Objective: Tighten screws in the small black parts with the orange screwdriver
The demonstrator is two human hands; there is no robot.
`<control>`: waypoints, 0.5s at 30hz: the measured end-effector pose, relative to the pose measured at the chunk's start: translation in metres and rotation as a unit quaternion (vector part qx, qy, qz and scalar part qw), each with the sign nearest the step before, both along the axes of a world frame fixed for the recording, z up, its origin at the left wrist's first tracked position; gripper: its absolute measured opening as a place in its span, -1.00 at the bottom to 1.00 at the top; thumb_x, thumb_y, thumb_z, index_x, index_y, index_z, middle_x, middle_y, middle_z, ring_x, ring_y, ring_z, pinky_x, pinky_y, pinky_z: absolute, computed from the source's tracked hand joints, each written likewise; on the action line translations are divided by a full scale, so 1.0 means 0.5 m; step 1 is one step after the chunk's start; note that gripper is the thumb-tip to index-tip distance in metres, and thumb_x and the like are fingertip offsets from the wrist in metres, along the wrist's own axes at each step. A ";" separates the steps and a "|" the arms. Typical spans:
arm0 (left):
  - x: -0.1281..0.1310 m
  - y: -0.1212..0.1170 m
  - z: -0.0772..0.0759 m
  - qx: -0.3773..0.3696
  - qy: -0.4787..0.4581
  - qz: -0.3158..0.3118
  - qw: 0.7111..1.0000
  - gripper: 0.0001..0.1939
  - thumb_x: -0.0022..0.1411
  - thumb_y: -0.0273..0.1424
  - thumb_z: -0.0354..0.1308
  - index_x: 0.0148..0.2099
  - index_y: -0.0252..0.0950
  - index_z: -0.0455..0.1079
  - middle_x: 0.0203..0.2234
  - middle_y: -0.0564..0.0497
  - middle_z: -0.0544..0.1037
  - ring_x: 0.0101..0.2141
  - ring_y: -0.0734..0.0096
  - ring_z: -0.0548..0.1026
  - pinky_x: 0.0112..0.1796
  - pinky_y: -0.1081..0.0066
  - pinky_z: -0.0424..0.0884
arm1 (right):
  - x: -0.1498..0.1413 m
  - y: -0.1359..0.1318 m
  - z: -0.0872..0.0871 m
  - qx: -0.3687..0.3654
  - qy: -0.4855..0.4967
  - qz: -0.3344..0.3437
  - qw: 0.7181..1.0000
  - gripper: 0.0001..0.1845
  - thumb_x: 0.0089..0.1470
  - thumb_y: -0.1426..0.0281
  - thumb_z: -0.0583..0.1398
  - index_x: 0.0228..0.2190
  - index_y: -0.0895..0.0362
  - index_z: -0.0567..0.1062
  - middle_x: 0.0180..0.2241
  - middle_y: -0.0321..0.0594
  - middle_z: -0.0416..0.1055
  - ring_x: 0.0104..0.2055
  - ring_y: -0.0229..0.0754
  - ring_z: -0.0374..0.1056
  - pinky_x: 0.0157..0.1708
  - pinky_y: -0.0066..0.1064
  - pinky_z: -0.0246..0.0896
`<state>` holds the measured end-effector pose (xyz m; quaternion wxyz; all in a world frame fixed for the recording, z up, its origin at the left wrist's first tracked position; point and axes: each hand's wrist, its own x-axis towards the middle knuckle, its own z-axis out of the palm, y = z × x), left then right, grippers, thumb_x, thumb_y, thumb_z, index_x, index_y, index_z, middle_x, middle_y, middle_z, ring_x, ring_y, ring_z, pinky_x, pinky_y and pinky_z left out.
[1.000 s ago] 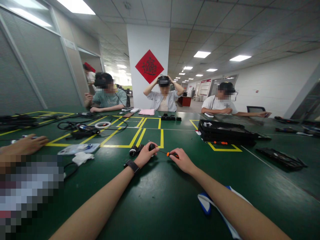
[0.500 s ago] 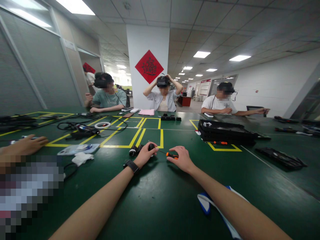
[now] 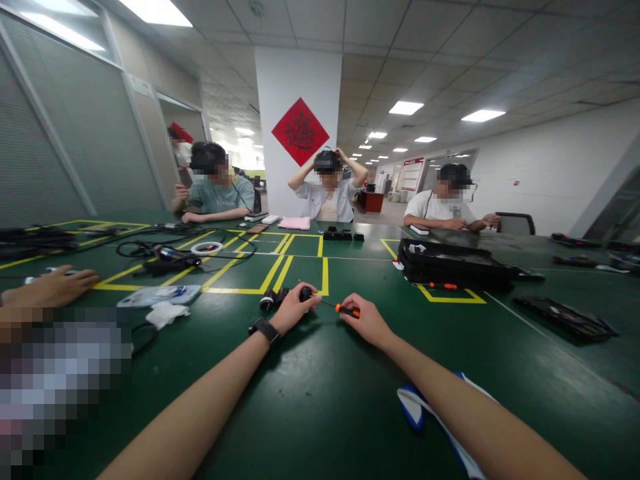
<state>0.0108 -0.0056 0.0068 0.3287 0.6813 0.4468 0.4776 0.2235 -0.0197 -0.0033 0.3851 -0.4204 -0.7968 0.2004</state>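
My left hand [image 3: 295,308] is closed around a small black rounded part [image 3: 305,293] just above the green table [image 3: 320,387]. In my right hand [image 3: 367,319] is a screwdriver [image 3: 347,311] with an orange and black handle, gripped by the fingers. Its thin shaft points left, and the tip meets the black part or the left fingertips; exactly where it touches is hidden. Beside my left hand stand black round parts [image 3: 267,301], one with a white ring. A dark watch band is around my left wrist.
Black trays [image 3: 445,261] are stacked at the right, with an orange tool [image 3: 443,286] in front. A dark panel [image 3: 565,319] lies farther right. Cables [image 3: 165,257], a phone case [image 3: 160,296] and a tissue [image 3: 167,315] lie left, near another person's hand [image 3: 65,285]. Several people sit around.
My right fingers opened around the screwdriver handle half a second ago and are closed on it again now. The left hand stays in place. At the right, a person's outstretched arm has drawn in.
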 end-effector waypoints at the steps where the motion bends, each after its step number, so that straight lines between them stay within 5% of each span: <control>1: 0.000 0.000 0.000 0.001 0.000 0.000 1.000 -0.65 0.00 -0.15 0.11 -0.23 -0.30 0.31 -0.54 0.09 0.41 -0.50 0.49 0.38 -0.44 0.48 0.27 | -0.001 -0.002 0.002 0.002 0.004 0.005 1.000 -0.82 -0.06 0.39 0.15 -0.32 0.13 0.36 -0.39 -0.29 0.39 -0.35 -0.27 0.30 -0.31 -0.42 0.17; 15: 0.000 0.004 -0.005 0.007 0.010 -0.007 1.000 -0.65 0.01 -0.14 0.11 -0.24 -0.28 0.30 -0.52 0.09 0.41 -0.50 0.49 0.37 -0.44 0.49 0.27 | -0.002 -0.015 0.023 0.064 -0.136 -0.054 0.987 -0.73 0.07 0.24 0.05 -0.28 0.10 0.45 -0.36 -0.19 0.40 -0.30 -0.22 0.27 -0.27 -0.43 0.10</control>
